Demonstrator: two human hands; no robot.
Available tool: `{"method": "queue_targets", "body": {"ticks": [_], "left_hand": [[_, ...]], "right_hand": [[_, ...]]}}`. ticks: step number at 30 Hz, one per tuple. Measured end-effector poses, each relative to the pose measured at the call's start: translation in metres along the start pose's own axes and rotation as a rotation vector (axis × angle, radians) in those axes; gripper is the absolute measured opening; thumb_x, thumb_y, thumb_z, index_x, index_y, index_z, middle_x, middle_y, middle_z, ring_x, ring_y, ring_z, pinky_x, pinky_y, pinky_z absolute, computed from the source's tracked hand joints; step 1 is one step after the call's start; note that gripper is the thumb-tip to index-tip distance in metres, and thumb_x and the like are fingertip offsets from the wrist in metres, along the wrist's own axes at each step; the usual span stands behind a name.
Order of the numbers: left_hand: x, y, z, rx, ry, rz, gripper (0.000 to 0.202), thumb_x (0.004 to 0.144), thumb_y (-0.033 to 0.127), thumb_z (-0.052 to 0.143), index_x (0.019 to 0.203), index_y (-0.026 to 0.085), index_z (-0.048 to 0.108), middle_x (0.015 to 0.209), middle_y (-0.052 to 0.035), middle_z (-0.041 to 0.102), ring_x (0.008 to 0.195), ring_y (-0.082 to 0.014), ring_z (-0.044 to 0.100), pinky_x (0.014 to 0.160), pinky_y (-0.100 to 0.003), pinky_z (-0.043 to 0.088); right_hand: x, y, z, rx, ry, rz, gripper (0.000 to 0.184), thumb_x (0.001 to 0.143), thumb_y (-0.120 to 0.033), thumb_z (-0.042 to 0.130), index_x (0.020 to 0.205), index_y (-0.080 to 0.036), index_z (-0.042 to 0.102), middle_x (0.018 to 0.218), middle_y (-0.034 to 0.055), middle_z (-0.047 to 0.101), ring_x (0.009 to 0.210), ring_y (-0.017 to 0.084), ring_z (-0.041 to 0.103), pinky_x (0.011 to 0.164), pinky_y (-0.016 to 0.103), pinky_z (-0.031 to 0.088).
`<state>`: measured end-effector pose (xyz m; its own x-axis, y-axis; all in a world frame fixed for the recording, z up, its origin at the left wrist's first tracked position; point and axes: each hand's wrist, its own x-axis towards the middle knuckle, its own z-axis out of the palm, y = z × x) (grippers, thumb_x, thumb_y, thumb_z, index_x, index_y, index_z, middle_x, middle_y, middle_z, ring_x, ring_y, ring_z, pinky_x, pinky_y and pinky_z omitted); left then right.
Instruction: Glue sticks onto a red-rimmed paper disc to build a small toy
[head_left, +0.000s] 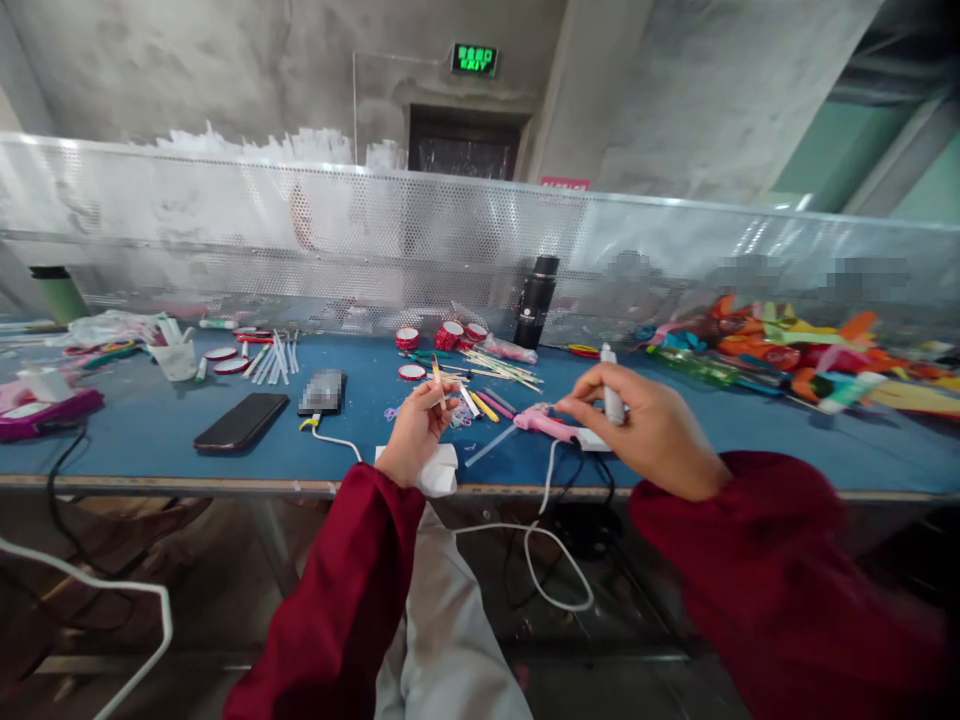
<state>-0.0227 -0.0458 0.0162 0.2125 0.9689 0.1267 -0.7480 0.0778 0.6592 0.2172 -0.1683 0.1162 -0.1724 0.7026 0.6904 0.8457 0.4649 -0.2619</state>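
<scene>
My left hand is closed in a pinch above the table's front edge. Between its fingertips stands a thin orange-and-white stick; its exact kind is unclear. To the right, my right hand has its fingers wrapped round a white marker-like pen, held upright. Its thumb and forefinger also come together, and I cannot make out whether anything small is there. Between the hands lies a pink glue gun, with a clear glue stick beside it. White paper sits below my left hand.
Several red-edged tape rolls and thin wooden sticks lie farther back, near a black bottle. Phones and a white cup are at left. Colourful material is piled at right. A white cable hangs in front.
</scene>
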Motion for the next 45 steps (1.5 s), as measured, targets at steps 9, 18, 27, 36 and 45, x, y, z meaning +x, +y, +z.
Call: {"method": "queue_targets", "body": {"ticks": [9, 18, 27, 36, 45], "left_hand": [[-0.003, 0.011, 0.009, 0.026, 0.052, 0.110, 0.016, 0.083, 0.021, 0.080, 0.080, 0.017, 0.065, 0.076, 0.0010, 0.066, 0.058, -0.0048, 0.060, 0.047, -0.011, 0.043], [-0.020, 0.054, 0.043, 0.097, 0.004, 0.307, 0.010, 0.088, 0.020, 0.073, 0.081, 0.016, 0.067, 0.079, -0.0007, 0.067, 0.064, -0.0054, 0.057, 0.052, -0.014, 0.038], [-0.003, 0.009, 0.016, 0.221, 0.103, 0.307, 0.035, 0.072, 0.041, 0.088, 0.069, 0.017, 0.062, 0.063, 0.0032, 0.057, 0.053, -0.0061, 0.042, 0.050, -0.021, 0.027], [0.008, -0.006, -0.010, 0.336, 0.139, 0.248, 0.051, 0.058, 0.057, 0.092, 0.082, 0.015, 0.075, 0.064, 0.0034, 0.054, 0.057, -0.0076, 0.043, 0.053, -0.022, 0.029], [0.010, -0.009, -0.007, 0.454, 0.090, 0.256, 0.050, 0.054, 0.057, 0.094, 0.068, 0.015, 0.071, 0.062, 0.0018, 0.055, 0.057, -0.0088, 0.042, 0.053, -0.024, 0.027]], "right_hand": [[-0.036, -0.041, 0.127, 0.146, -0.225, -0.132, 0.043, 0.072, -0.031, 0.092, 0.101, -0.027, 0.062, 0.115, 0.0033, 0.079, 0.104, 0.029, 0.070, 0.094, 0.042, 0.050], [-0.021, -0.034, 0.180, 0.090, -0.121, -0.043, 0.014, 0.089, -0.022, 0.072, 0.094, -0.024, 0.059, 0.081, 0.0032, 0.074, 0.080, 0.026, 0.069, 0.079, 0.037, 0.046], [-0.023, -0.032, 0.187, 0.166, 0.079, -0.037, 0.023, 0.082, -0.023, 0.074, 0.088, -0.026, 0.053, 0.075, 0.0013, 0.072, 0.073, 0.026, 0.067, 0.068, 0.035, 0.048], [-0.002, -0.011, 0.162, 0.536, 0.379, -0.036, 0.038, 0.109, -0.049, 0.036, 0.126, -0.025, 0.061, 0.099, 0.0074, 0.079, 0.079, 0.024, 0.074, 0.075, 0.041, 0.059], [0.042, -0.008, 0.184, 0.642, 0.555, 0.053, 0.019, 0.095, -0.037, 0.063, 0.099, -0.021, 0.071, 0.082, 0.0043, 0.077, 0.070, 0.022, 0.073, 0.064, 0.034, 0.058]]}}
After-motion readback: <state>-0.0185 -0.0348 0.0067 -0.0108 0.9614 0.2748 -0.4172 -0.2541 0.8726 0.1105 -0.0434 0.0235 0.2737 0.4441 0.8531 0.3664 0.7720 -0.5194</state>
